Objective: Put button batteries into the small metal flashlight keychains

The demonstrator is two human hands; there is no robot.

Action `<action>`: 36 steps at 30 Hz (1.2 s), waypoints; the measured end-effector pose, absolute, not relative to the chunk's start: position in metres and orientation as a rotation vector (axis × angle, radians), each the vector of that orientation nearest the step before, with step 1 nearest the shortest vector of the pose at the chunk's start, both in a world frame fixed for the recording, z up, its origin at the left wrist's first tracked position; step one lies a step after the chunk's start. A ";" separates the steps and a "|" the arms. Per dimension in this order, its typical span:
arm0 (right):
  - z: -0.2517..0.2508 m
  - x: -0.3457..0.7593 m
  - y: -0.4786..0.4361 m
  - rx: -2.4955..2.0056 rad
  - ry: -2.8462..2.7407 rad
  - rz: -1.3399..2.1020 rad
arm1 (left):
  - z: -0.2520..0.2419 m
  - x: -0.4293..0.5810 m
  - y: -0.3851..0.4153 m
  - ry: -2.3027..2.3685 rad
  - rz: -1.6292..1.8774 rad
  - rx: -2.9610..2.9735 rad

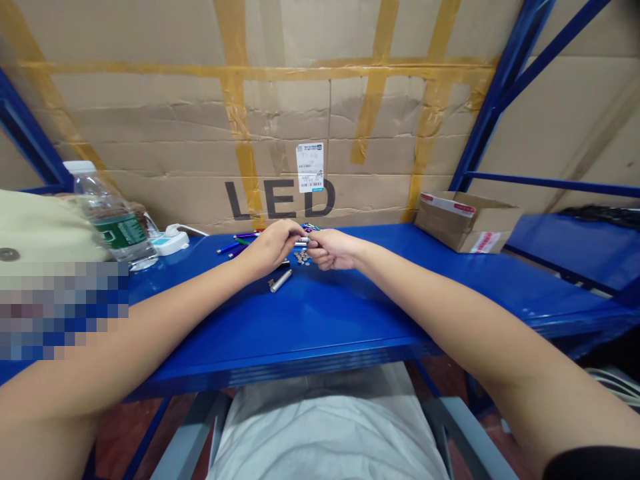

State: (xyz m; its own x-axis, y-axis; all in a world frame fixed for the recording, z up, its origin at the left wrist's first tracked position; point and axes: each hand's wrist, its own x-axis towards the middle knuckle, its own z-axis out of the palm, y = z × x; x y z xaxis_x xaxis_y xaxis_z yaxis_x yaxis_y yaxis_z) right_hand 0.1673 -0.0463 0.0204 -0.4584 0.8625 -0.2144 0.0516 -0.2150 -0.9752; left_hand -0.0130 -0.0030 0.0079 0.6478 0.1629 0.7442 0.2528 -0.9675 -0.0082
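Observation:
My left hand (273,248) and my right hand (334,249) meet fingertip to fingertip over the far part of the blue table (300,327). Both have their fingers closed, pinched around something small whose kind I cannot make out. Just below the fingers lies a little heap of small round metal pieces (303,257). A short silver cylinder (281,281) rests nearer to me, under my left hand. Blue and purple slim tubes (231,249) lie beyond the left hand, and more colourful slim pieces (315,228) show partly behind the hands.
A water bottle (120,230) and a white power strip (173,243) stand at the left, beside a pale bag (45,230). An open cardboard box (465,221) sits back right. Behind the table rises a big taped carton (195,147), with blue frame posts (500,100) at its sides.

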 end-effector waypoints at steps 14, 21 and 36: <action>0.014 0.157 -0.050 -1.193 -1.513 1.318 | 0.009 -0.013 -0.002 -0.566 -0.923 -2.794; 0.017 0.163 -0.050 -1.104 -1.494 1.752 | 0.011 -0.022 0.002 -0.130 -0.820 -2.404; 0.011 0.180 -0.040 -1.161 -2.113 0.006 | 0.008 -0.016 -0.003 -0.644 -1.221 -2.710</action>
State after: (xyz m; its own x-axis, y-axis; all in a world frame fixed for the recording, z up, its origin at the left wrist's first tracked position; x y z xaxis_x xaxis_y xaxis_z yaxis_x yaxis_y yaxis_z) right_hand 0.1798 -0.0395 0.0108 -0.3402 0.7380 0.5827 0.7345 0.5955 -0.3254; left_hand -0.0158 -0.0026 0.0076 0.5891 0.3363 0.7348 0.4165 -0.9055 0.0805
